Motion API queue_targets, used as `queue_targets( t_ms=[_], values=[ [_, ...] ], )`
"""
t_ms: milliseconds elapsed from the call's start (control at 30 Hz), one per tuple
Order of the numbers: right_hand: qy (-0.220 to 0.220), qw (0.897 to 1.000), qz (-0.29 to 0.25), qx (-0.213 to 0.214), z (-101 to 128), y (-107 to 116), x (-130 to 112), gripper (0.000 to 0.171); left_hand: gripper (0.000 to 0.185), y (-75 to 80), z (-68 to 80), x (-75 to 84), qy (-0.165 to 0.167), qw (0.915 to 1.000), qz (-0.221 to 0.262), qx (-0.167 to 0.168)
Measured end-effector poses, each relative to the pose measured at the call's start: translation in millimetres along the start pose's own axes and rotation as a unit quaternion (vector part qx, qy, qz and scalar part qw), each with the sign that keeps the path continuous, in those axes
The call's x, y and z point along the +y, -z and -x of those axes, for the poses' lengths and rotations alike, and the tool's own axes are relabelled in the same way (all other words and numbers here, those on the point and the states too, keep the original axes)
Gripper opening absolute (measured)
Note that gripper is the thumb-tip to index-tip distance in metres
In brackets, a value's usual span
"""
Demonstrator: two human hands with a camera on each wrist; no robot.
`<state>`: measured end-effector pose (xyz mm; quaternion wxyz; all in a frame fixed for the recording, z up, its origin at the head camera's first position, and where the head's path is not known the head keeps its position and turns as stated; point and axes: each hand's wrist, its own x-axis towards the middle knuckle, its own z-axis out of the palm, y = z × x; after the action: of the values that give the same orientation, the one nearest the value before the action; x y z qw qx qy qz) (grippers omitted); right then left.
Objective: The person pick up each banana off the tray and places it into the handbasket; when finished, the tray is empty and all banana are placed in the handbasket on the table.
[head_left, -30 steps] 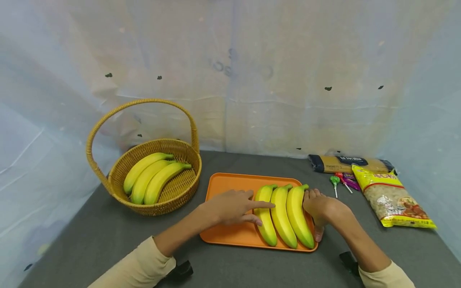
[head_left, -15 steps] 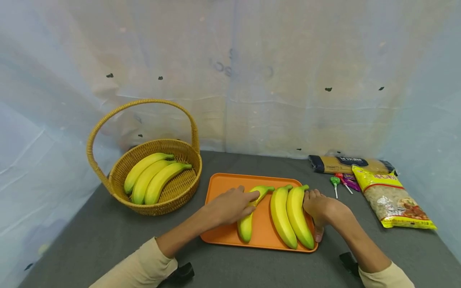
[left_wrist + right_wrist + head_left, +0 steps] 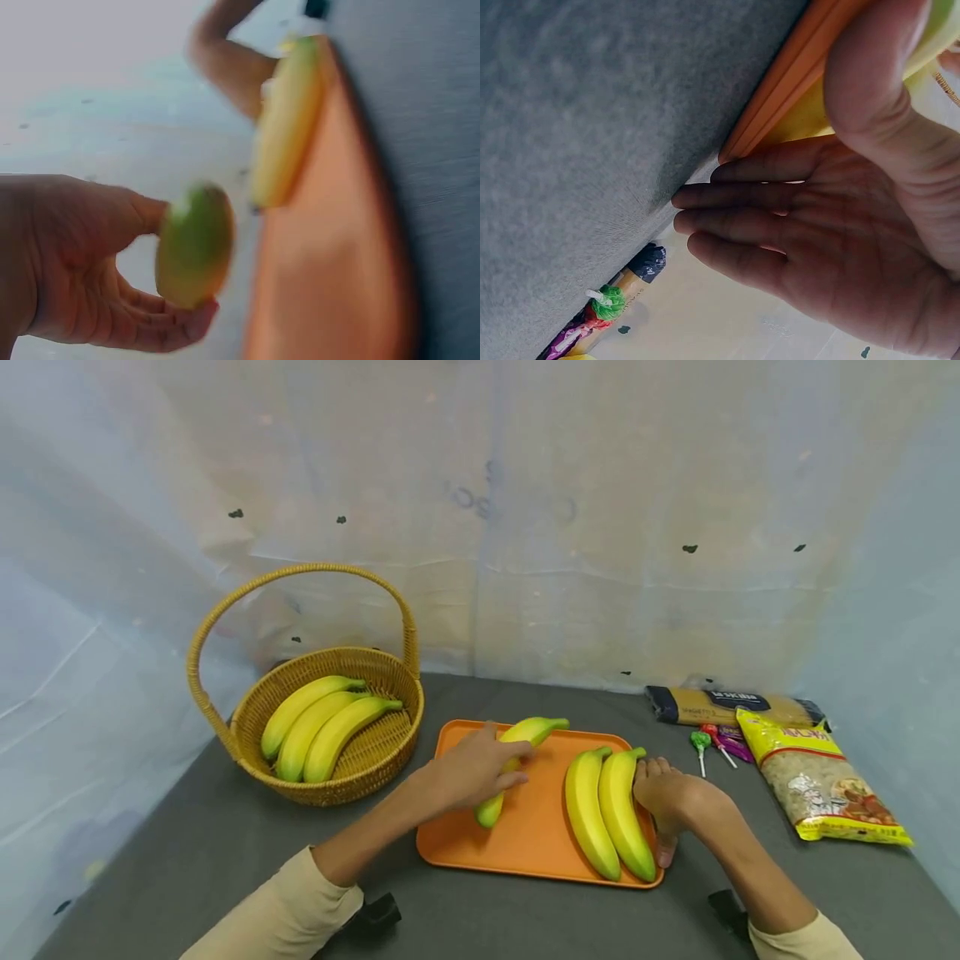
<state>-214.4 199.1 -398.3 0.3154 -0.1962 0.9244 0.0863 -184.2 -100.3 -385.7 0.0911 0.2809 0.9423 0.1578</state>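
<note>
My left hand [image 3: 471, 770] grips a yellow banana [image 3: 534, 729] with a greenish end, raised over the left part of the orange tray [image 3: 534, 814]. In the left wrist view, thumb and fingers pinch this banana [image 3: 196, 251] from both sides. Two more bananas lie side by side at the tray's right end, a left one [image 3: 588, 814] and a right one [image 3: 624, 818]. My right hand [image 3: 663, 797] is at the tray's right edge, close beside the right banana. Its fingers are straight in the right wrist view, near the tray rim [image 3: 780, 90].
A wicker basket [image 3: 375, 777] with a tall handle stands left of the tray, holding three bananas [image 3: 315, 727]. On the right lie a spaghetti pack [image 3: 727, 703], green and red lollipops [image 3: 701, 741], a purple wrapper [image 3: 735, 743] and a yellow bag [image 3: 817, 781].
My left hand has taken hold of the leftmost of three bananas on the tray, moved it left and lifted it. The right hand has stayed at the tray's edge.
</note>
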Motion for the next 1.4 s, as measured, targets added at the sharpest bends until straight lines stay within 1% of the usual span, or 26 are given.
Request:
queue_targets(
  t_ms=[67, 133, 233, 300, 367, 433, 500, 600, 667, 733, 833, 933, 1033, 1133, 1233, 1300, 1400],
  values=[
    [0.000, 1.000, 0.002, -0.001, 1.8, 2.0, -2.8, 0.132, 0.026, 17.7, 7.9, -5.2, 0.006, 0.9996, -0.006, 0.026],
    [0.000, 1.000, 0.004, -0.001, 0.3, 2.0, -3.1, 0.132, 0.027, 39.1, 18.3, -14.1, 0.011, 0.9980, -0.028, 0.056],
    [0.002, 1.000, 0.001, 0.000, -8.2, -3.2, 2.5, 0.137, 0.043, 72.2, 37.8, -33.5, 0.047, 0.9949, -0.047, 0.076],
    [0.000, 1.000, 0.002, 0.000, -19.2, -11.4, 11.3, 0.143, 0.056, 91.4, 51.7, -49.5, 0.071, 0.9934, -0.044, 0.079],
    [-0.002, 1.000, 0.004, 0.001, -30.6, -19.7, 21.3, 0.149, 0.061, 107.1, 64.8, -65.3, 0.106, 0.9910, -0.037, 0.072],
    [0.000, 1.000, 0.008, 0.006, -40.3, -26.8, 30.3, 0.154, 0.063, 118.4, 75.6, -81.8, 0.139, 0.9871, -0.030, 0.073],
    [0.004, 1.000, 0.007, 0.010, -45.4, -30.7, 35.7, 0.156, 0.064, 125.4, 83.6, -97.9, 0.180, 0.9804, -0.023, 0.076],
    [0.011, 1.000, 0.014, 0.016, -44.7, -30.4, 35.4, 0.154, 0.065, 128.5, 89.4, -121.8, 0.246, 0.9654, -0.012, 0.086],
    [0.012, 1.000, 0.016, 0.013, -40.1, -27.7, 31.0, 0.152, 0.063, 125.7, 91.2, -136.4, 0.279, 0.9551, -0.014, 0.100],
    [0.012, 1.000, 0.016, 0.009, -34.5, -24.6, 25.8, 0.149, 0.056, 119.6, 92.0, -149.6, 0.302, 0.9464, -0.024, 0.112],
    [0.006, 1.000, 0.013, 0.004, -28.7, -21.4, 20.4, 0.146, 0.045, 107.9, 91.3, -165.2, 0.317, 0.9373, -0.042, 0.138],
    [0.015, 1.000, 0.015, 0.012, -26.1, -21.8, 20.2, 0.144, 0.044, 98.3, 87.8, -176.5, 0.326, 0.9309, -0.048, 0.157],
    [0.012, 1.000, 0.018, 0.011, -28.5, -23.8, 23.4, 0.147, 0.053, 92.9, 84.6, -185.4, 0.337, 0.9253, -0.051, 0.167],
    [0.009, 1.000, 0.016, 0.011, -28.7, -23.2, 23.1, 0.146, 0.062, 90.8, 84.0, -192.9, 0.352, 0.9182, -0.055, 0.173],
    [0.003, 1.000, 0.010, 0.005, -22.1, -17.7, 16.5, 0.144, 0.067, 90.0, 84.3, -198.5, 0.364, 0.9125, -0.053, 0.179],
    [0.006, 1.000, 0.008, 0.005, -14.9, -12.0, 10.5, 0.139, 0.067, 89.8, 84.7, -200.4, 0.367, 0.9108, -0.051, 0.182],
    [0.004, 1.000, 0.002, 0.002, -6.2, -4.8, 3.2, 0.136, 0.071, 90.1, 85.4, -199.5, 0.367, 0.9106, -0.056, 0.182]
  ],
)
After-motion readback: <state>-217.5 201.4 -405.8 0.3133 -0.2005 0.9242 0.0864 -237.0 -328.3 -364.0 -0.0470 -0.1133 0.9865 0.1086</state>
